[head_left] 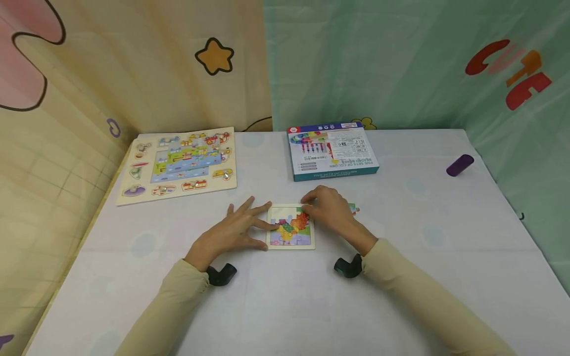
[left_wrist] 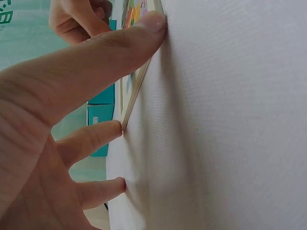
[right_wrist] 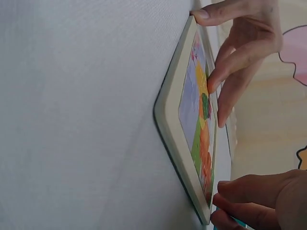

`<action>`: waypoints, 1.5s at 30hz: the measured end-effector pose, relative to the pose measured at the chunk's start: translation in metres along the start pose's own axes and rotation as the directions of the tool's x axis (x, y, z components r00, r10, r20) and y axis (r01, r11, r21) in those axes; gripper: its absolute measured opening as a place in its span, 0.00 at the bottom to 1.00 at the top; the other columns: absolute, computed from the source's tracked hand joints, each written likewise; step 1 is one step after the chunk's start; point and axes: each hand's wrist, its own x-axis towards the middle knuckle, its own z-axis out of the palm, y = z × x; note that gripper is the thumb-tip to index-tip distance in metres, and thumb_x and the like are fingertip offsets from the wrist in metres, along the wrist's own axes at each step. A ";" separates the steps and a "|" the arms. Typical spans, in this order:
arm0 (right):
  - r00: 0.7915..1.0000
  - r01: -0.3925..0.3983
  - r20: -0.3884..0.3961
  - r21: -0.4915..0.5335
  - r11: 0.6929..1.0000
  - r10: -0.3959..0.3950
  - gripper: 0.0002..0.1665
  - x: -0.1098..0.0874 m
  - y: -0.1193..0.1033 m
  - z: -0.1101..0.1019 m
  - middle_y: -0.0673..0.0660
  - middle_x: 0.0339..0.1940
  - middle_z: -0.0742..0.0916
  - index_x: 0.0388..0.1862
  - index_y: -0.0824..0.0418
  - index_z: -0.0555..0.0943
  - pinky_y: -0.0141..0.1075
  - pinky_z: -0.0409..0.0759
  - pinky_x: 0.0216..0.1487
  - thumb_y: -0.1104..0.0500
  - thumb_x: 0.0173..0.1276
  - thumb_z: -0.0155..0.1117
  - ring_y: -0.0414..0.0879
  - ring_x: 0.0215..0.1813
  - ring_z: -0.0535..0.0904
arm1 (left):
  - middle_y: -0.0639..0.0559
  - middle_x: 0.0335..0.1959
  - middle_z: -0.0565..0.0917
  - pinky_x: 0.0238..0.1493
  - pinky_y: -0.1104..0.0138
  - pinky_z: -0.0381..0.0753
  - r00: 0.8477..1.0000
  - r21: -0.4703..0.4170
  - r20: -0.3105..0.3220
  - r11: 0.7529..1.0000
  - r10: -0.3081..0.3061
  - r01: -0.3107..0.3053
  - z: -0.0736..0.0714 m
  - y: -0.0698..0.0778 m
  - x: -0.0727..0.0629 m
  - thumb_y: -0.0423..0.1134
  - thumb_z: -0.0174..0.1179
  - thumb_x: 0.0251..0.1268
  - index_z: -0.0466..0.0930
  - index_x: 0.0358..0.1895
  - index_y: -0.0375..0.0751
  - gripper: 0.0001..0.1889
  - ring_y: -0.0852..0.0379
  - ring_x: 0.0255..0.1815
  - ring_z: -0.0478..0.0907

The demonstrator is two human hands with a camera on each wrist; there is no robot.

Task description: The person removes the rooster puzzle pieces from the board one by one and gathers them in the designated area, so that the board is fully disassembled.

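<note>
A small square jigsaw puzzle (head_left: pixel 297 239) in a pale wooden frame lies flat, its picture partly filled and its upper left bare. My left hand (head_left: pixel 238 228) is spread at its left side. The left thumb (left_wrist: pixel 152 23) touches the near left corner of the frame, and one finger reaches onto the pieces. At the far right corner, my right hand (head_left: pixel 330 210) has its fingers curled, pinching a puzzle piece (head_left: pixel 300 210) that is mostly hidden by the fingertips. Another loose puzzle piece (head_left: pixel 354 208) lies behind the right hand, partly covered.
A wooden knob puzzle board (head_left: pixel 178 193) with vehicle pieces and stacked picture pieces is at the back left. A boxed set (head_left: pixel 334 151) lies behind the frame. Far right lies a purple cylinder (head_left: pixel 460 165). Black wrist mounts (head_left: pixel 221 275) sit below the hands.
</note>
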 end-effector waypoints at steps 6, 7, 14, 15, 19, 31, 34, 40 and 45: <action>1.000 -0.022 -0.024 -0.097 0.995 0.020 0.11 0.003 -0.010 0.006 0.54 0.38 0.85 0.39 0.60 0.89 0.40 0.81 0.39 0.53 0.63 0.70 0.47 0.39 0.79 | 0.50 0.77 0.60 0.62 0.24 0.38 1.000 0.009 0.000 1.000 0.002 -0.002 0.000 0.001 0.000 0.52 0.76 0.47 0.83 0.57 0.60 0.29 0.33 0.78 0.40; 0.999 -0.030 -0.028 -0.113 0.993 0.027 0.12 0.003 -0.011 0.007 0.54 0.37 0.84 0.39 0.59 0.89 0.40 0.81 0.37 0.52 0.63 0.70 0.47 0.37 0.79 | 0.50 0.77 0.60 0.62 0.24 0.38 1.000 0.012 0.000 1.000 0.001 -0.001 0.000 0.001 0.000 0.52 0.76 0.47 0.83 0.57 0.60 0.29 0.33 0.78 0.40; 0.997 -0.071 -0.046 -0.201 0.977 0.063 0.15 0.003 -0.020 0.013 0.53 0.34 0.81 0.38 0.59 0.86 0.38 0.75 0.25 0.48 0.62 0.70 0.46 0.25 0.76 | 0.50 0.76 0.61 0.61 0.24 0.39 1.000 0.019 -0.007 1.000 -0.001 0.001 0.000 0.001 0.000 0.53 0.76 0.46 0.84 0.57 0.60 0.28 0.33 0.78 0.40; 0.997 -0.077 -0.045 -0.207 0.975 0.070 0.15 0.003 -0.020 0.014 0.53 0.34 0.81 0.38 0.59 0.85 0.38 0.74 0.25 0.49 0.62 0.70 0.46 0.25 0.75 | 0.50 0.76 0.61 0.61 0.24 0.39 1.000 0.018 -0.008 1.000 0.000 0.000 0.000 0.001 0.000 0.53 0.76 0.46 0.84 0.57 0.61 0.28 0.33 0.78 0.41; 0.994 -0.108 -0.039 -0.227 0.968 0.101 0.12 0.004 -0.022 0.016 0.53 0.34 0.80 0.37 0.59 0.82 0.40 0.74 0.26 0.51 0.63 0.66 0.47 0.24 0.75 | 0.50 0.76 0.62 0.61 0.24 0.40 1.000 0.015 -0.013 1.000 -0.001 0.001 0.000 0.001 0.000 0.53 0.76 0.46 0.84 0.56 0.61 0.28 0.33 0.78 0.41; 0.993 -0.106 -0.083 -0.255 0.961 0.088 0.14 0.006 -0.023 0.019 0.51 0.28 0.78 0.33 0.58 0.81 0.38 0.73 0.23 0.48 0.60 0.67 0.46 0.23 0.75 | 0.50 0.76 0.61 0.61 0.24 0.43 1.000 0.048 -0.003 0.999 -0.004 0.004 -0.001 0.002 0.000 0.55 0.75 0.46 0.83 0.57 0.61 0.29 0.32 0.78 0.42; 0.993 -0.097 -0.095 -0.259 0.961 0.074 0.14 0.005 -0.021 0.020 0.51 0.27 0.78 0.31 0.58 0.80 0.38 0.72 0.23 0.48 0.59 0.67 0.45 0.22 0.74 | 0.50 0.76 0.61 0.61 0.24 0.43 1.000 0.046 -0.003 0.999 -0.001 0.001 0.000 0.004 0.001 0.55 0.75 0.46 0.84 0.57 0.61 0.29 0.32 0.78 0.42; 0.989 -0.101 -0.130 -0.247 0.964 0.070 0.07 0.002 -0.017 0.018 0.51 0.25 0.78 0.28 0.58 0.80 0.37 0.72 0.21 0.55 0.59 0.65 0.45 0.22 0.74 | 0.50 0.76 0.61 0.61 0.24 0.42 1.000 0.030 0.004 1.000 -0.006 0.005 -0.001 0.005 0.001 0.54 0.75 0.46 0.84 0.57 0.61 0.29 0.33 0.78 0.41; 0.992 -0.112 -0.090 -0.279 0.954 0.090 0.14 0.003 -0.021 0.018 0.53 0.29 0.80 0.34 0.60 0.82 0.39 0.75 0.23 0.50 0.61 0.64 0.46 0.23 0.75 | 0.49 0.76 0.62 0.60 0.23 0.43 1.000 0.036 -0.010 0.999 -0.001 0.001 -0.001 0.004 0.000 0.53 0.76 0.46 0.84 0.56 0.60 0.28 0.31 0.77 0.42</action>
